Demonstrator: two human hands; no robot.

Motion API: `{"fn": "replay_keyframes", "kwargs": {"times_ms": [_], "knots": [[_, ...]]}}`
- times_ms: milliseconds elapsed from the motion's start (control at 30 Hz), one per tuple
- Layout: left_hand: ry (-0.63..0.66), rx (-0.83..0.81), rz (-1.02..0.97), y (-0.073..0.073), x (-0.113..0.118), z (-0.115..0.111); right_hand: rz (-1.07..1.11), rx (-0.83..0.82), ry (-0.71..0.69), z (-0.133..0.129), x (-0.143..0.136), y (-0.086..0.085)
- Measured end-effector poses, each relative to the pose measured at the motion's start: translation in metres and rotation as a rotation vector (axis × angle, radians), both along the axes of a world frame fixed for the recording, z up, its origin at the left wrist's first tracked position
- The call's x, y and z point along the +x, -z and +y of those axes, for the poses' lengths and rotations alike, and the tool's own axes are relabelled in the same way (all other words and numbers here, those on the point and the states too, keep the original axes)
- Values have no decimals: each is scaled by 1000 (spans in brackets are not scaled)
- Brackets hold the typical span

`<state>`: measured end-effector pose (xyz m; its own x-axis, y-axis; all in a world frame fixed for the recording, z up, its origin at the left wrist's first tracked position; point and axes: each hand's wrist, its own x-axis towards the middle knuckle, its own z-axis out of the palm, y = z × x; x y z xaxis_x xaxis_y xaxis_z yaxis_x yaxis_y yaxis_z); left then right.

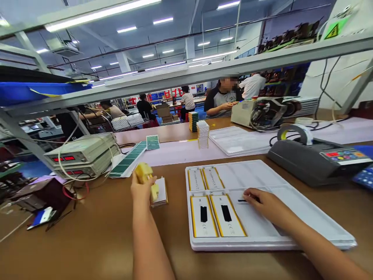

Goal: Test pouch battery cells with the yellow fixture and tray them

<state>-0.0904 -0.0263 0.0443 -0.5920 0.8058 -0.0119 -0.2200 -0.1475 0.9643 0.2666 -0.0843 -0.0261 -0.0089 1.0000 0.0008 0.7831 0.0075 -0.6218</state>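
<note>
My left hand (141,188) is closed round a yellow block-like tool (144,171), its exact kind unclear. Just beside and partly behind that hand lies a small stack of white pouch battery cells (161,192). Over the white plastic tray (262,171), my right hand (259,200) pinches a short strip of black tape (241,200). In the tray's left part, two front battery cells (204,227) with yellow edges each bear a black tape patch (225,213). Behind them are two more battery cells (212,177) without black patches.
At right stands a tape dispenser (309,159) with a tape roll on top. Two stacked meters (84,149) and green circuit boards (129,159) are at left. Further back are a stack of white pieces (203,134), another tray (236,140) and a co-worker (223,99). A shelf beam (186,79) crosses above.
</note>
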Motion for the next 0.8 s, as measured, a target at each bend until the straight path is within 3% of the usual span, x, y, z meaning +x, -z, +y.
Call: {"fn": "replay_keyframes", "kwargs": {"times_ms": [100,167,300,500,800], "knots": [[-155,-378,562,2,10,-1,1,-13,7,0,2,2],[-126,-508,733,4,20,3,-4,-22,13,0,3,3],[-58,-594,736,9,32,13,3,-21,16,0,4,3],[-23,-639,701,12,28,19,1,-26,3,1,3,6],[-49,-639,674,20,25,17,-47,-71,-38,1,5,13]]}}
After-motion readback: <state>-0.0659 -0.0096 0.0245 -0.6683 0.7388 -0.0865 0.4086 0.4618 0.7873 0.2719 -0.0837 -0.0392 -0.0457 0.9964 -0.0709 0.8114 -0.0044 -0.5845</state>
